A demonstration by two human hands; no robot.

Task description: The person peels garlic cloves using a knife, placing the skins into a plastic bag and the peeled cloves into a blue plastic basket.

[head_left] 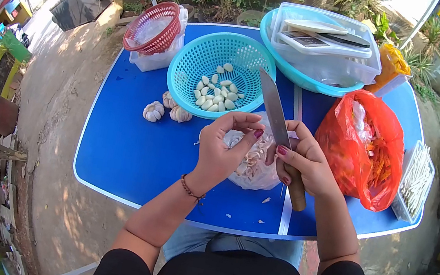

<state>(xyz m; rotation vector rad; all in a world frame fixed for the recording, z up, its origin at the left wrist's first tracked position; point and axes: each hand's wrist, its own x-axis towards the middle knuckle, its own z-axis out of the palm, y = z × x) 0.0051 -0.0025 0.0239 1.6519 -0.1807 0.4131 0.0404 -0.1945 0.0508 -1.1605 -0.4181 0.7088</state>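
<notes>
My right hand (308, 164) grips a knife (276, 107) by its wooden handle, blade pointing up and away from me. My left hand (225, 145) is beside it, fingers curled and thumb close to the fingertips; whatever it pinches, if anything, is too small to make out. Under both hands lies a clear plastic bag (254, 174) with garlic skins in it. Beyond them, a turquoise basket (184, 75) holds several peeled garlic cloves (216, 97). Unpeeled garlic bulbs (153, 111) sit on the table left of the basket.
The blue table (124, 147) has a red basket (176, 35) at the back left. A turquoise basin (306, 82) with plastic containers (327, 65) stands behind. To the right are a red plastic bag (341, 153) and a box of cotton swabs (416, 178). Skin scraps lie near the front edge.
</notes>
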